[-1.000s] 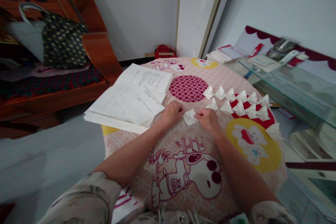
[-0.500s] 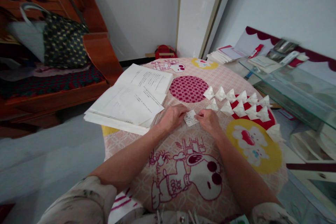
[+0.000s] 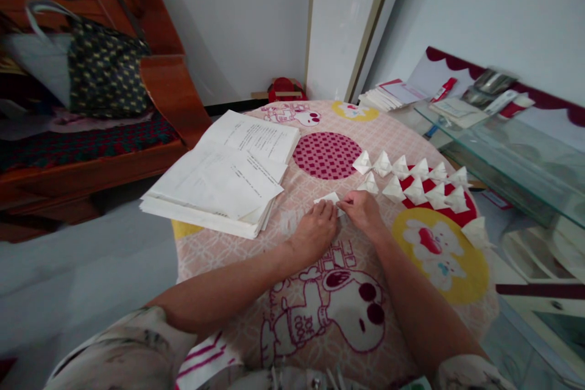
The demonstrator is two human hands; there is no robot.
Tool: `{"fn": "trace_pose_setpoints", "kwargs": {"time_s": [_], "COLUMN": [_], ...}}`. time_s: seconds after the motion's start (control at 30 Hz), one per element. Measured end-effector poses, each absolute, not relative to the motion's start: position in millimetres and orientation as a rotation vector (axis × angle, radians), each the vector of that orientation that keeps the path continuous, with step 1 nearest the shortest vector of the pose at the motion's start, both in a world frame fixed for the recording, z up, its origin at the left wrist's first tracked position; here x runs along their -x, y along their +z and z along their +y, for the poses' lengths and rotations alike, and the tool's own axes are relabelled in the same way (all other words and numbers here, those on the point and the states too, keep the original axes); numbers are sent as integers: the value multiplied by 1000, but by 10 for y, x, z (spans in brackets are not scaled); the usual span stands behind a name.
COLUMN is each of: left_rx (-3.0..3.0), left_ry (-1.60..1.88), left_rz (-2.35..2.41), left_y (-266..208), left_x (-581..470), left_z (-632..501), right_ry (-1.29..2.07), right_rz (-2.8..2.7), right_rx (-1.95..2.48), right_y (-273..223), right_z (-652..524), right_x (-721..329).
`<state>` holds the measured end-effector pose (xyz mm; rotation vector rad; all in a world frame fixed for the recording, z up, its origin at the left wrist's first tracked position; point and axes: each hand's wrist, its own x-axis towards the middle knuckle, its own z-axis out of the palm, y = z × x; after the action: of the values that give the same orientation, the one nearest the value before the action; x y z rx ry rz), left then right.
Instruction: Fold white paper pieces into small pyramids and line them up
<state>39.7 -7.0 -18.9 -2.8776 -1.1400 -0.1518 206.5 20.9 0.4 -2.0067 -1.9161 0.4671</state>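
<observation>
One small, thin, white paper piece (image 3: 327, 198) is lying on the pink patterned tablecloth (image 3: 393, 134), the bare left hand (image 3: 316, 231) pressing flat across it without grasping, the bare right hand (image 3: 363, 212) pinching its right edge, and is presumably handling light and tearable, best held by its edges.

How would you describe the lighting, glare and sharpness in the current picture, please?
Head view, overall: dim, soft light, no hard shadows near the left hand or right hand; head view, left: the bag looks smeared; head view, right: pale reflections on the glass shelf; head view, edges: wide-angle stretching.
</observation>
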Motion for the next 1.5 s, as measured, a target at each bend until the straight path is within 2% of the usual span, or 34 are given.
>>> {"fn": "trace_pose_setpoints", "kwargs": {"time_s": [0.17, 0.4, 0.7, 1.5], "left_rx": [2887, 2911, 2904, 2896], "left_ry": [-184, -190, -191, -204], "left_rz": [-1174, -1210, -1207, -1220], "left_y": [-205, -147, -176, -207], "left_x": [-387, -392, -393, -428], "left_z": [-47, -53, -44, -41], "right_ry": [529, 834, 724, 820], "right_rz": [-1882, -1757, -1762, -1770], "right_rx": [1909, 1855, 1904, 1906], "right_y": [-23, -3, -15, -22], "right_z": [228, 183, 190, 230], "right_x": [-2142, -2306, -2251, -2263]}}
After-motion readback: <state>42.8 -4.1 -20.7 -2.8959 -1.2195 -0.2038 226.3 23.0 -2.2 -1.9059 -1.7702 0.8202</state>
